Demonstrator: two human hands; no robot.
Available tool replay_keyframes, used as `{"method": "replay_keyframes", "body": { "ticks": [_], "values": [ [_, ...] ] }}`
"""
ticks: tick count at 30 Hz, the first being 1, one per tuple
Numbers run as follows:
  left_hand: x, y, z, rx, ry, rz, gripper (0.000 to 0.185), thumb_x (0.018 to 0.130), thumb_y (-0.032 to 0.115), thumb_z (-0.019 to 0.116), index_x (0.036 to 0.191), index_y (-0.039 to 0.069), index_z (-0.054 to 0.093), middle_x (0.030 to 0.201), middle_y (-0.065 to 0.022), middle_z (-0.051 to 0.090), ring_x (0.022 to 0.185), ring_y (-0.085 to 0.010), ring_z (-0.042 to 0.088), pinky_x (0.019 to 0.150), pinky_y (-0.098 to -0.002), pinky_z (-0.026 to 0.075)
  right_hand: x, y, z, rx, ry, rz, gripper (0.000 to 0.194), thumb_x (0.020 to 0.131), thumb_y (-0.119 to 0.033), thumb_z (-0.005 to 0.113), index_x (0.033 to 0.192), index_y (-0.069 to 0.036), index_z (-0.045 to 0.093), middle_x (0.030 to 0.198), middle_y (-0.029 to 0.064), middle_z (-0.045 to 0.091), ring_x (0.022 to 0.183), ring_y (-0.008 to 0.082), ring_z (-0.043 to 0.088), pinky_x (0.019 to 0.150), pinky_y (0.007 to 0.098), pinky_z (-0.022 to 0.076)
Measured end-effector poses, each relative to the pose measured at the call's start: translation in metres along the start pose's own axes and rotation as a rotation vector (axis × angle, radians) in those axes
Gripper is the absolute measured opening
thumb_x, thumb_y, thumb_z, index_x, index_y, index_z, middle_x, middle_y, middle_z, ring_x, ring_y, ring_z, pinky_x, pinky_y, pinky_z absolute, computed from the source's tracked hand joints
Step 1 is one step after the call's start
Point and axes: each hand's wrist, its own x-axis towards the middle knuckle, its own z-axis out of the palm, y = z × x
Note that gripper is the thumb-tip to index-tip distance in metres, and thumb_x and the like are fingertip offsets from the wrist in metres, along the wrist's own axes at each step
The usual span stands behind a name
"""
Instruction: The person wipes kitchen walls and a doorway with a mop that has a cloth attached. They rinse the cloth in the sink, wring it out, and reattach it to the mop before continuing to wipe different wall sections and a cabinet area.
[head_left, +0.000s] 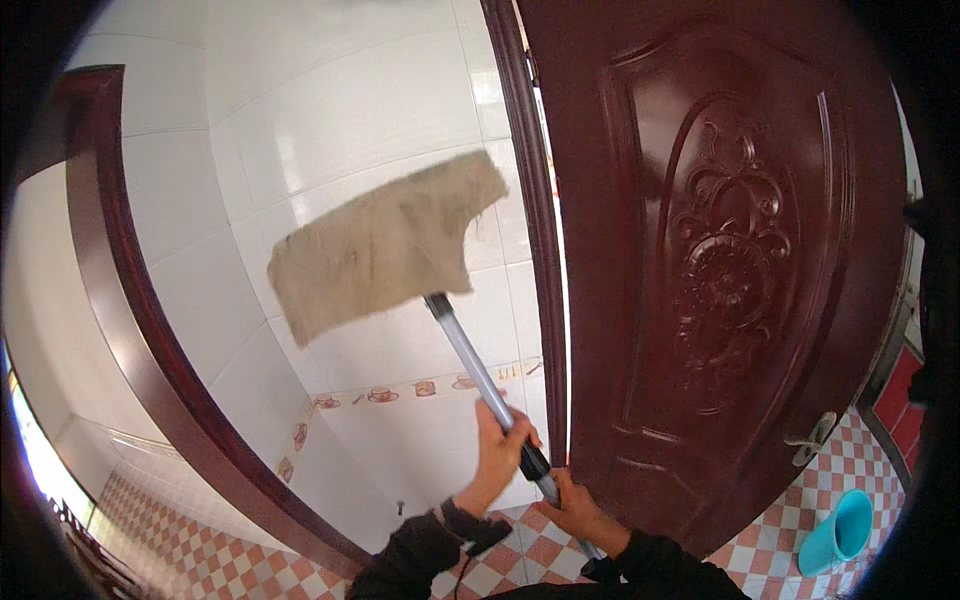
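Note:
A flat beige cloth mop head (382, 247) is held up in front of white wall tiles (315, 150); I cannot tell if it touches them. From its lower edge a grey pole (472, 356) runs down toward me through a black collar (533, 461). Around the pole, just above that collar, my left hand (501, 444) is closed. My right hand (579, 506) grips the same pole lower down, below the collar. The pole's lower end passes near my dark sleeve at the bottom of the view.
A carved dark red door (727, 285) with a handle (811, 441) stands close on my right, beside its frame (536, 225). Another dark red frame (150, 300) rises at left. A turquoise bucket (836, 536) stands on the checkered tile floor (757, 540).

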Motion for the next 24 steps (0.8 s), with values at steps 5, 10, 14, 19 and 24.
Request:
{"method": "replay_keyframes", "body": {
  "ticks": [5,10,14,19,24],
  "values": [
    [0.085,0.055,-0.02,-0.049,0.065,0.025,0.048,0.083,-0.001,0.051,0.123,0.005,0.025,0.077,-0.008,0.048,0.053,-0.0192,0.056,0.048,-0.0318,0.051,-0.017,0.044,-0.017,0.128,-0.464,0.269,0.039,0.081,-0.032,0.071,0.105,-0.004,0.056,0.079,0.0039,0.059,0.073,0.0131,0.056,0.064,0.0274,0.0461],
    [0.166,0.112,-0.032,-0.067,0.007,0.098,0.045,0.085,0.0,0.051,0.123,0.004,0.027,0.075,-0.0078,0.048,0.052,-0.0207,0.056,0.046,-0.0351,0.052,-0.039,0.091,-0.022,0.552,-0.66,0.169,0.047,0.084,-0.042,0.066,0.11,-0.003,0.056,0.085,0.0041,0.06,0.08,0.0136,0.056,0.072,0.0266,0.0453],
    [0.209,0.131,-0.033,-0.096,-0.007,0.065,0.045,0.088,0.004,0.052,0.124,0.004,0.026,0.078,-0.0083,0.048,0.058,-0.0216,0.056,0.049,-0.0375,0.052,-0.043,0.097,-0.027,0.967,-0.691,0.145,0.039,0.088,-0.03,0.062,0.108,0.0,0.048,0.077,0.0057,0.055,0.062,0.0112,0.051,0.052,0.0269,0.0449],
    [0.237,0.11,-0.026,0.013,-0.071,0.14,0.039,0.091,0.013,0.055,0.118,0.004,0.029,0.082,-0.0085,0.051,0.075,-0.0243,0.063,0.062,-0.0382,0.058,-0.021,0.077,-0.032,0.679,-0.292,0.168,0.033,0.093,-0.033,0.053,0.101,-0.002,0.048,0.066,0.0022,0.05,0.051,0.0083,0.044,0.045,0.0236,0.0374],
    [0.276,0.096,-0.034,0.046,-0.085,0.253,0.046,0.087,0.013,0.06,0.121,0.005,0.03,0.104,-0.0118,0.046,0.091,-0.0296,0.063,0.071,-0.0395,0.059,0.047,0.034,-0.036,0.726,-0.18,-0.104,0.023,0.096,-0.027,0.048,0.093,-0.005,0.046,0.064,-0.0007,0.046,0.05,0.0066,0.04,0.045,0.0226,0.0336]
  ]
}}
